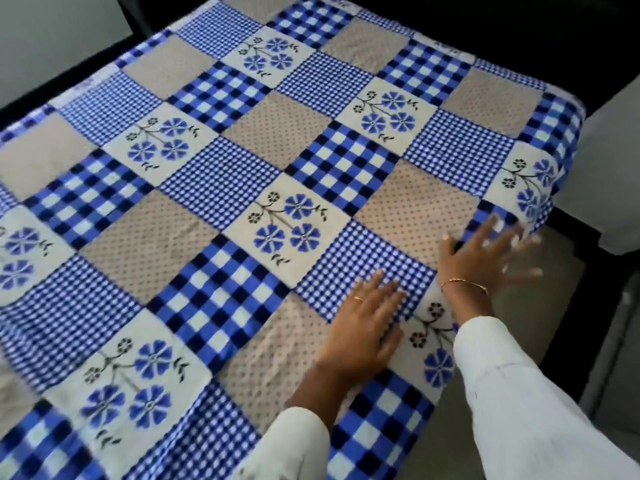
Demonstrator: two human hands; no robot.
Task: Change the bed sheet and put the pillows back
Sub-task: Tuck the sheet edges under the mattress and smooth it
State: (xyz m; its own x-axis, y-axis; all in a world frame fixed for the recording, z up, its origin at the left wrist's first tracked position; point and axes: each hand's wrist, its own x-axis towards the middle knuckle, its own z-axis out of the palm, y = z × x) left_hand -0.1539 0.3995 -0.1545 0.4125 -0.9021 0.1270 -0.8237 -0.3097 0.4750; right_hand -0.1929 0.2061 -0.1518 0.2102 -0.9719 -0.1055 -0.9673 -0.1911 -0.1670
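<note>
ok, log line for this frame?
sheet spread on bed | left hand flat on sheet | right hand open, blurred, at edge | pillows not visible

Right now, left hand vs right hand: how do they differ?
The left hand lies flat on the sheet, inward from the edge, and looks sharp; the right hand is at the sheet's right edge, fingers spread and motion-blurred. The left hand wears a ring; the right wrist carries a thin bracelet. Both are open, palms down, with white sleeves, and grip nothing.

bed sheet: soft matt cloth, faintly textured | sleeve: plain white cloth | bracelet: thin shiny metal
</note>
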